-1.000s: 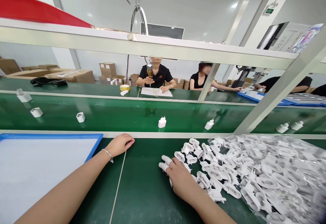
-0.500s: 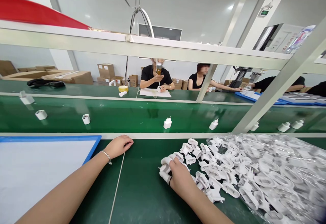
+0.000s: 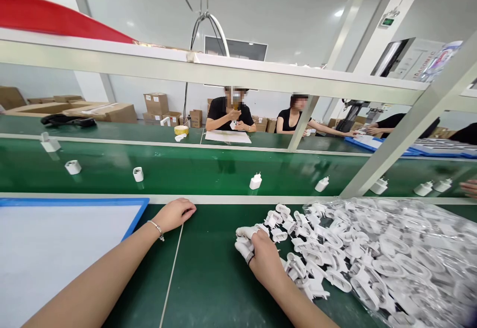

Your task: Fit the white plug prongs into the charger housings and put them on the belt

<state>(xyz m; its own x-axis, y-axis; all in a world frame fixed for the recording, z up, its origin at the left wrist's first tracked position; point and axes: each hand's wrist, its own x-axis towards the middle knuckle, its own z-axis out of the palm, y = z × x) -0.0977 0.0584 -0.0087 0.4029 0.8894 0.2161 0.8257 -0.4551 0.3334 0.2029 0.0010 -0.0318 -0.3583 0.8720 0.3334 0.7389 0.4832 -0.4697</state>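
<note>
Two hands at the bench: L hand (image 3: 174, 214) lies open and empty, fingers relaxed, at the far edge of the green bench (image 3: 208, 288), just beside a blue-framed white board (image 3: 55, 253). It seems merely parked there, not bracing anything; a silver bracelet (image 3: 158, 229) sits on its wrist. R hand (image 3: 265, 261) is at the near-left end of a heap of white plastic plug parts (image 3: 301, 248), fingers curled together around white-tipped shapes (image 3: 244, 242) (finger cots or a part in the grip, can't tell from this angle), so whether it's clamped on anything stays unclear. The heap runs into a clear plastic bag (image 3: 395, 253) full of more of the same, prob. placed there to keep parts within easy reach of that hand. Beyond, a green conveyor belt (image 3: 186, 169) carries white plug adapters (image 3: 255, 182), spaced singly, apparently so each stays separate. At the far bench, a co-worker (image 3: 230, 112) holds something small up near the face, w/ a sheet of paper (image 3: 227, 136) and a roll of yellow tape (image 3: 181, 129) close by, cardboard boxes (image 3: 156, 104) stacked behind — and another person's hand (image 3: 469, 187) pokes in at the right edge.
</note>
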